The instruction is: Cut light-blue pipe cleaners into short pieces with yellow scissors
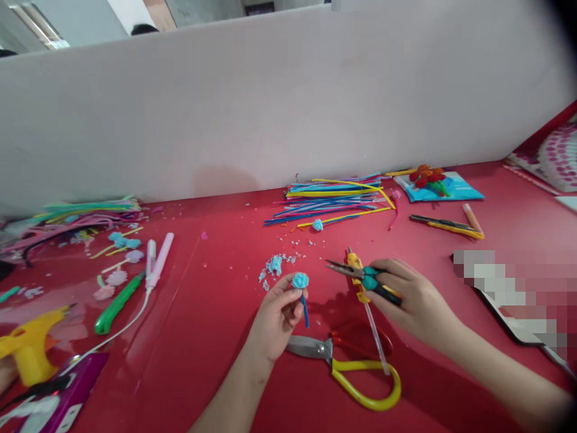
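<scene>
Between the fingertips of my left hand (278, 316) is a light-blue pipe-cleaner flower (300, 281) with a dark blue stem hanging below. My right hand (408, 294) is closed around the green and black handles of long-nose pliers (365, 273), whose jaws point left toward the flower without touching it. Under the pliers lies a yellow glue gun (354, 261) with a clear glue stick (377, 340) running out behind it. Scissors (367, 385) with a yellow and a red handle lie just below my hands. Light-blue fluff trimmings (274, 264) are scattered beyond my left hand.
Coloured pipe cleaners (333, 201) lie by the white partition (270, 108). At left are a pink curling tool (160, 258), a green cutter (119, 304) and another yellow glue gun (36, 346) with a hand at it. Tweezers (444, 225) and a dark-edged tablet-like object (505, 300) are at right.
</scene>
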`<state>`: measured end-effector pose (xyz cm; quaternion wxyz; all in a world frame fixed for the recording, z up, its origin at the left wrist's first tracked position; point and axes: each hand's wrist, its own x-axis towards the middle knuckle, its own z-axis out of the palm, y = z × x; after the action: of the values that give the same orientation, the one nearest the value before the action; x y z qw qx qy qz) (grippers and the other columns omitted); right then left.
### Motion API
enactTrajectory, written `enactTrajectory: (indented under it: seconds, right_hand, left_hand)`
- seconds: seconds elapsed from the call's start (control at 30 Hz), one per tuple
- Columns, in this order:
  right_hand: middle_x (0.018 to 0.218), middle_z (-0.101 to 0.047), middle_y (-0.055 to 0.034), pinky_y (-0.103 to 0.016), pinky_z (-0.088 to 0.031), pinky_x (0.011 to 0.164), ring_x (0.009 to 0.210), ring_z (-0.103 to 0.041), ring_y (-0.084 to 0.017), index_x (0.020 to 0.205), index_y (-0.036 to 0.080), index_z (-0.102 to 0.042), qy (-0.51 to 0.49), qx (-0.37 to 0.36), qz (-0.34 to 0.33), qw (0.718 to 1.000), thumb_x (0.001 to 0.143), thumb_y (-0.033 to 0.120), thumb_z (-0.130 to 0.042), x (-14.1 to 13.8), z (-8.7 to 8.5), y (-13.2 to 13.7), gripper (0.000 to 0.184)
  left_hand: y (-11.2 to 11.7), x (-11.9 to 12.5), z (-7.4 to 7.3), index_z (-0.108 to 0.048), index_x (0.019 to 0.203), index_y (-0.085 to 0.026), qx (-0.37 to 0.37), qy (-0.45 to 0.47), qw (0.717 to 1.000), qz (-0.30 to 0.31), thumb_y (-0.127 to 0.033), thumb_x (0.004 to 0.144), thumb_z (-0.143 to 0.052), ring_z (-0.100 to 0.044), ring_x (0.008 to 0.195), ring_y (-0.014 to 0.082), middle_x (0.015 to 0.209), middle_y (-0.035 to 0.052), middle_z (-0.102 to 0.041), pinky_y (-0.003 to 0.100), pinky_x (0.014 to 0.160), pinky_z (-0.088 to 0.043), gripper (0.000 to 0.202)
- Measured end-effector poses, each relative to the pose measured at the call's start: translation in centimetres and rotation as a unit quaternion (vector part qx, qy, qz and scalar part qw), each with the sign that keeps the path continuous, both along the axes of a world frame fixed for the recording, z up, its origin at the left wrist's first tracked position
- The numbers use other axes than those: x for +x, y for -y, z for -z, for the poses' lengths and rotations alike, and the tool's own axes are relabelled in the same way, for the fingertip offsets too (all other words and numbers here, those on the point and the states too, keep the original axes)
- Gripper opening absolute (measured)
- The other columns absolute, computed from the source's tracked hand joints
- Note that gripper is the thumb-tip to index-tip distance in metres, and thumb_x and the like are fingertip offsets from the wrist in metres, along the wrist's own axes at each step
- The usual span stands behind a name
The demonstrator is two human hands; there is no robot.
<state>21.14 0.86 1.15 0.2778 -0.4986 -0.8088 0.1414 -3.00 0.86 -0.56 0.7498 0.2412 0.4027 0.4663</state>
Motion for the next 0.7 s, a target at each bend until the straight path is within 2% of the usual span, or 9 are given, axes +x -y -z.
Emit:
enactTrajectory:
  seconds: [0.1,0.2,0.27,0.37,0.53,0.7]
  right_hand:
    - [0.097,-0.053,-0.006,-0.029,-0.044,0.071,0.084,-0.054,-0.017,0.075,0.021,-0.058,-0.085,-0.047,0.01,0.995,0.078,0.026,-0.05,-0.6,-1.4,-0.2,0.01]
    - [0.1,-0.051,-0.0066,-0.03,-0.043,0.077,0.09,-0.051,-0.019,0.076,0.021,-0.058,-0.108,-0.03,-0.021,0.993,0.074,0.022,-0.054,-2.5,-1.9,-0.1,0.005]
    - [0.1,-0.05,-0.0069,-0.033,-0.042,0.08,0.092,-0.05,-0.019,0.074,0.02,-0.057,-0.109,-0.017,-0.057,0.992,0.073,0.022,-0.055,-4.0,-1.6,0.1,0.003]
    - [0.1,-0.05,-0.0066,-0.035,-0.04,0.081,0.092,-0.048,-0.019,0.077,0.02,-0.057,-0.112,0.009,-0.074,0.991,0.073,0.022,-0.055,-5.6,-0.7,0.1,0.005]
    - [0.1,-0.049,-0.0065,-0.035,-0.041,0.079,0.091,-0.048,-0.019,0.078,0.02,-0.056,-0.13,0.025,-0.051,0.99,0.073,0.021,-0.056,-6.1,0.6,-0.2,0.005]
    - [0.099,-0.05,-0.0065,-0.037,-0.041,0.079,0.09,-0.048,-0.019,0.075,0.02,-0.055,-0.133,0.021,-0.045,0.99,0.072,0.023,-0.057,-6.0,1.0,-0.3,0.004]
  left_hand:
    - [0.5,0.3,-0.2,-0.055,0.093,-0.015,-0.061,0.038,0.996,0.046,-0.012,0.073,-0.052,-0.036,0.036,-0.0022,0.068,-0.0005,-0.056,0.007,0.031,-0.023,0.02]
    - [0.9,0.8,-0.4,-0.055,0.092,-0.014,-0.096,0.065,0.99,0.086,-0.009,0.071,-0.053,-0.034,0.034,-0.0025,0.065,0.0004,-0.056,0.007,0.029,-0.022,0.022]
    - [1.0,1.1,-0.5,-0.056,0.084,-0.012,-0.119,0.073,0.987,0.086,-0.009,0.069,-0.055,-0.034,0.033,-0.0025,0.062,0.0,-0.056,0.006,0.028,-0.022,0.015]
    - [1.1,1.3,-0.6,-0.055,0.073,-0.011,-0.148,0.074,0.984,0.067,-0.01,0.067,-0.058,-0.037,0.034,-0.002,0.06,-0.0008,-0.054,0.006,0.028,-0.024,0.007]
    - [1.1,1.3,-0.4,-0.056,0.083,-0.013,-0.144,0.048,0.986,0.069,-0.01,0.068,-0.057,-0.039,0.034,-0.0014,0.06,-0.0004,-0.057,0.006,0.029,-0.026,0.015]
    - [1.3,1.5,0.1,-0.057,0.086,-0.014,-0.129,0.041,0.988,0.072,-0.011,0.067,-0.059,-0.038,0.033,-0.0013,0.057,-0.0015,-0.057,0.007,0.029,-0.025,0.019]
